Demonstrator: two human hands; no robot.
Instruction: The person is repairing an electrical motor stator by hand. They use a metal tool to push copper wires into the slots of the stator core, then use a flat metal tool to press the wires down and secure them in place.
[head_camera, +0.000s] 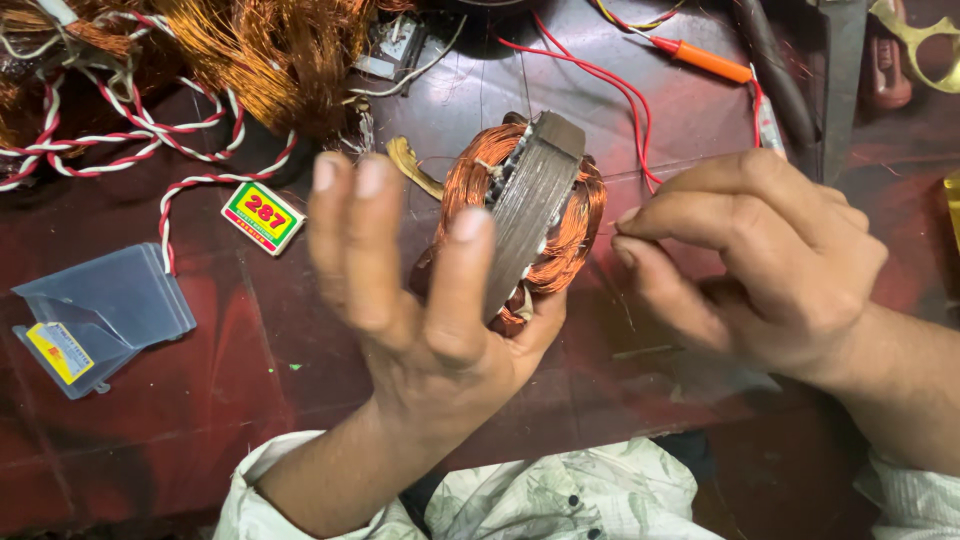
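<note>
The left hand is holding a motor coil upright over the dark red table, cradling it from below with the thumb and palm pressing against its lower edge, while the fingers are spreading open and pointing up in front of it, not wrapping around it. The coil is a grey stack of thin metal plates with shiny copper wire bulging out on both sides, and it is sitting near the middle of the view, tilted slightly to the right. The right hand is hovering just beside the coil's right edge with its thumb and forefinger pinching together; something very thin may be sitting between the fingertips, but it is too fine to tell. Behind the coil, a red wire is running across the table towards an orange-handled probe. At the upper left, a loose tangle of copper wire is lying next to a twisted red and white cord. A small yellow, green and red label is lying flat near the cord, and a clear plastic pouch is resting at the left edge of the table. Pale patterned sleeves are showing at the bottom
</note>
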